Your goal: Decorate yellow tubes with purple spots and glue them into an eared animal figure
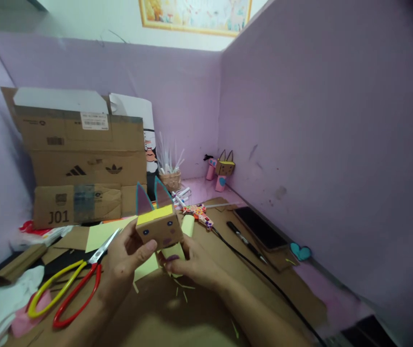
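Observation:
My left hand (125, 255) grips a small cardboard box head (160, 232) with a yellow top, drawn eyes and a purple spot. Two pointed purple ears (163, 193) with blue edges rise from it. Just below the head, my right hand (197, 264) pinches a pale yellow paper body (174, 251) bearing a purple patch. The head rests on or against this body; whether they are joined I cannot tell. Thin yellow paper scraps (184, 287) lie on the cardboard beneath. Beside my left wrist are scissors (92, 260) with one yellow and one red handle, blades apart.
A patterned glue gun (202, 218) trails a black cable (264, 277). A pen (244, 238), a phone (260, 227) and a blue heart (300, 251) lie to the right. A similar cardboard figure (225, 168) stands in the corner. Large cardboard (86, 164) leans at the left back.

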A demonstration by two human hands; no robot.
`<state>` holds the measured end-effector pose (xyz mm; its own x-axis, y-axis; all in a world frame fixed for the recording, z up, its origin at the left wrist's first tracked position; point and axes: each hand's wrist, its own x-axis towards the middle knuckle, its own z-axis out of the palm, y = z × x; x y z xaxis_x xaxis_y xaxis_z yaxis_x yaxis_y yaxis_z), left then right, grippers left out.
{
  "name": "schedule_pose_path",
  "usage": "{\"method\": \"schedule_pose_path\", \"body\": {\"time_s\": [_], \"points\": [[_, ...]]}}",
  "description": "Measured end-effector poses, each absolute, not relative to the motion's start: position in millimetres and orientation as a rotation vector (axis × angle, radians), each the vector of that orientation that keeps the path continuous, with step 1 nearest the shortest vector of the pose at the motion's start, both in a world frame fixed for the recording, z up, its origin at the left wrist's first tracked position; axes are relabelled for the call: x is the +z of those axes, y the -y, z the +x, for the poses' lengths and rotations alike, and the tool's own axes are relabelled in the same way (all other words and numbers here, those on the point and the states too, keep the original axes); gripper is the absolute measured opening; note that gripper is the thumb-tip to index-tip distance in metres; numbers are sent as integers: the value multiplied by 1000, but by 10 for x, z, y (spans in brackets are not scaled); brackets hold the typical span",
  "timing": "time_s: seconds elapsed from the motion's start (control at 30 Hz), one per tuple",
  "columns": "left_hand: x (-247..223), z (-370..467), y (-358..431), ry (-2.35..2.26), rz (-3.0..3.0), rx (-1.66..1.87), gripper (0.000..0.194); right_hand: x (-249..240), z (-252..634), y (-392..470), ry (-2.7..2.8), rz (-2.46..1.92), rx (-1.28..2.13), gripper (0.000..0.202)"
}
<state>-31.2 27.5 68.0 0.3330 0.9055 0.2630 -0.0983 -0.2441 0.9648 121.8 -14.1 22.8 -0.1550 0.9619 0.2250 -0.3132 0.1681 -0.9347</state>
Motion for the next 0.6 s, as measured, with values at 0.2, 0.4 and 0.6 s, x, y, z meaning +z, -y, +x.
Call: {"method": "schedule_pose_path", "body": {"time_s": [0.2,0.4,0.6], "points": [[645,-318,-321,-763,1548,1105,47,142,1269,84,1189,-667,1417,42],[704,-443,-422,-784,1438,1280,41,127,1317,38,965,-507,1609,58],[645,-695,-525,-1026,1413,1269,49,178,1388,66,893,-451,1506,53]]}}
